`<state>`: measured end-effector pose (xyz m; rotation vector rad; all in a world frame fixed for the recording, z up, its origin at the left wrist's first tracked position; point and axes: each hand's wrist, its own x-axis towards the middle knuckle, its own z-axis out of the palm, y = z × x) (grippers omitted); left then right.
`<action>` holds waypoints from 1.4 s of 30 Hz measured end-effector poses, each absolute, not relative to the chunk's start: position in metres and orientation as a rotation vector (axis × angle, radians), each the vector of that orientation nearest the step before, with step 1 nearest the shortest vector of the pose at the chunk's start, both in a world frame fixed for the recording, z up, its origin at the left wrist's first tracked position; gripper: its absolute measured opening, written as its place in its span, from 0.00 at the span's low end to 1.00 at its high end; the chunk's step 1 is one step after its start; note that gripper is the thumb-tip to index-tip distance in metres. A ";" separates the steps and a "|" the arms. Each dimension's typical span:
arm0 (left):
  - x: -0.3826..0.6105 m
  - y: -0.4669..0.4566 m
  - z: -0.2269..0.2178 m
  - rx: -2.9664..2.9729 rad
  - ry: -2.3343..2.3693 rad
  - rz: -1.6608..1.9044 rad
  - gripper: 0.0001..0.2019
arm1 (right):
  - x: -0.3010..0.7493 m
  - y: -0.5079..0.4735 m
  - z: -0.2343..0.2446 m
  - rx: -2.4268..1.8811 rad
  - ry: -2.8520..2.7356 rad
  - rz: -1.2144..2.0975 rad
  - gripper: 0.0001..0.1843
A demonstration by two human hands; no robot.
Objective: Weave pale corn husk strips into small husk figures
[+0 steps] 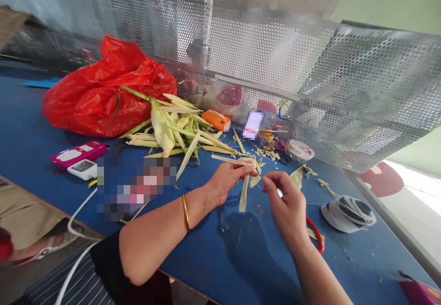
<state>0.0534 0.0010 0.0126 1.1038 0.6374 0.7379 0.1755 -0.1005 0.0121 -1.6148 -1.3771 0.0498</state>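
My left hand [230,180] is closed, pinching folded strips of pale corn husk [244,192] between thumb and fingers. One strip sticks out to the left and another hangs down. Just to the right, my right hand [285,201] is raised with curled fingers, thumb and forefinger pinched together. A fine white thread [314,203] runs to it from the spool [347,214] on the right; the end in the fingers is too thin to see. Red-handled scissors [317,235] lie partly hidden behind my right wrist.
A heap of corn husks [163,130] lies before a red plastic bag [110,89]. Nearby are an orange tissue pack [216,120], a lit phone [252,125], a tape roll [300,150] and a purple-and-white device [80,154]. Perforated metal panels [262,48] border the blue table [203,254].
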 end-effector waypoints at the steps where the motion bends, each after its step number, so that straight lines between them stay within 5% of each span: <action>1: 0.053 0.001 0.012 1.113 0.626 0.735 0.10 | 0.179 -0.098 0.010 -1.636 -1.305 0.001 0.10; 9: 0.053 0.000 0.013 1.041 0.514 0.609 0.12 | 0.183 -0.092 0.000 -1.695 -1.462 -0.049 0.11; 22: 0.053 -0.003 0.015 1.303 0.638 0.647 0.19 | 0.188 -0.100 0.009 -1.722 -1.740 -0.570 0.12; 30: 0.048 0.000 0.021 1.271 0.596 0.584 0.22 | 0.196 -0.101 0.013 -1.840 -1.491 0.001 0.11; 42: 0.047 0.005 0.019 1.193 0.591 0.525 0.15 | 0.201 -0.099 0.015 -1.789 -1.313 0.285 0.18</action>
